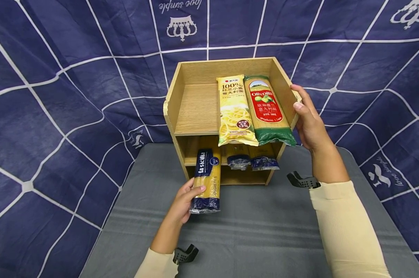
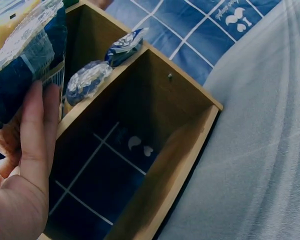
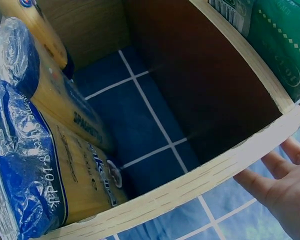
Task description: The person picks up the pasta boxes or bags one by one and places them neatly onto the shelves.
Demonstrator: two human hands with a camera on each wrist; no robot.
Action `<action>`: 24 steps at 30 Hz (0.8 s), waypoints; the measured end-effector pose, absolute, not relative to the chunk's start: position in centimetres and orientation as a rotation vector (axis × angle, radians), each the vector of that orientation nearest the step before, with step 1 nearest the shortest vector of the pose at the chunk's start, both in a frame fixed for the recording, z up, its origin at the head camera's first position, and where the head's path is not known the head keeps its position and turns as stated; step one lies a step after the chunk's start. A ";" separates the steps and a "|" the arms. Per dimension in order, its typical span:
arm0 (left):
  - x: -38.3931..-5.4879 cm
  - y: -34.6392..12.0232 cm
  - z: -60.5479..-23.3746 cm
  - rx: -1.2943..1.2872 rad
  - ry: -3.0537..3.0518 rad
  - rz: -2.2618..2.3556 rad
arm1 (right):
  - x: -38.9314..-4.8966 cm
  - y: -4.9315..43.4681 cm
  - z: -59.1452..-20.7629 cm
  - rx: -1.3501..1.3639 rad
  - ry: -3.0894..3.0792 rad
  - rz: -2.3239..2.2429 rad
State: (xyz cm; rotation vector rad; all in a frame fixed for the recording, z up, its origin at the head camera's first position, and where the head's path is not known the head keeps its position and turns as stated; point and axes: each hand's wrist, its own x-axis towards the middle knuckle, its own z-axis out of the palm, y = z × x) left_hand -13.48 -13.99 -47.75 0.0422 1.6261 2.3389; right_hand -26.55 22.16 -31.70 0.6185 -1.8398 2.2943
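A wooden shelf unit (image 1: 195, 112) stands on a grey mat. Its top tray holds a yellow pasta pack (image 1: 235, 112) and a green-and-red Olivolla pack (image 1: 268, 110), lying side by side. Two blue-ended packs (image 1: 251, 160) lie on the middle shelf. My left hand (image 1: 192, 193) grips a blue-and-yellow spaghetti pack (image 1: 206, 179) by its lower end; the pack's top end is at the middle shelf's left opening. My right hand (image 1: 301, 104) rests with straight fingers against the shelf's right side wall. In the left wrist view my fingers (image 2: 35, 145) curl round the spaghetti pack (image 2: 20, 60).
The grey mat (image 1: 258, 231) lies on a navy cloth with white lines (image 1: 56, 116) that also hangs behind. The bottom compartment (image 2: 115, 165) is open at the back. In the right wrist view, blue packs (image 3: 35, 150) lie behind the shelf edge (image 3: 200, 185).
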 end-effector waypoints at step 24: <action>-14.9 -11.8 -46.0 -0.101 1.755 2.316 | -26.5 22.2 -31.6 0.624 -1.870 2.277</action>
